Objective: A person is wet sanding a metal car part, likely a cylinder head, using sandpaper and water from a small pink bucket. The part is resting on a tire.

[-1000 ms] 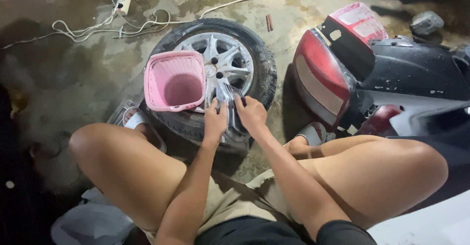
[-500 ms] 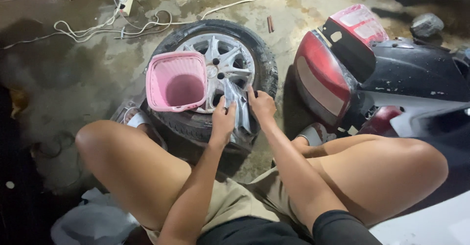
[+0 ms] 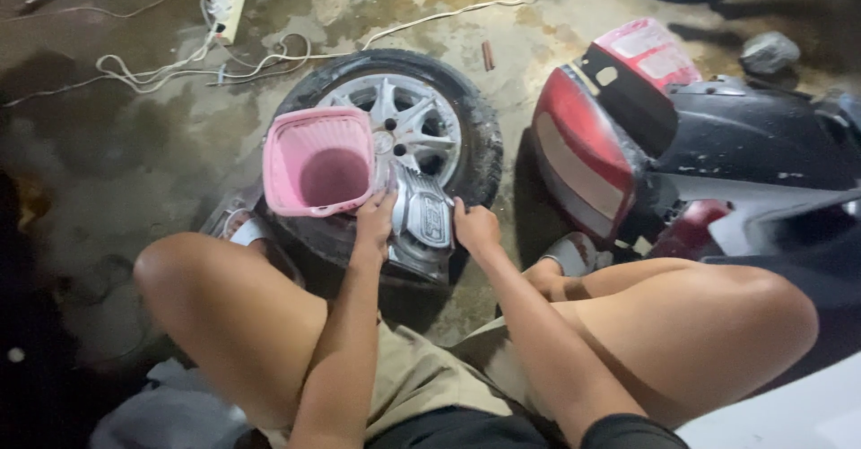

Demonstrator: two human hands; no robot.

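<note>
Two hands on grey metal cover lying on wheel on floor: my left hand and right hand grip opposite edges, fingers curled. Judge it rigid, fairly heavy, maybe greasy; side edges best. Pink basket just beside.

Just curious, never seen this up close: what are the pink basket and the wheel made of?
Pink basket: looks like moulded plastic, matt, with slotted walls. Wheel: silvery spokes with a dull sheen, probably cast metal; its tyre looks like black rubber, dusty.
</note>
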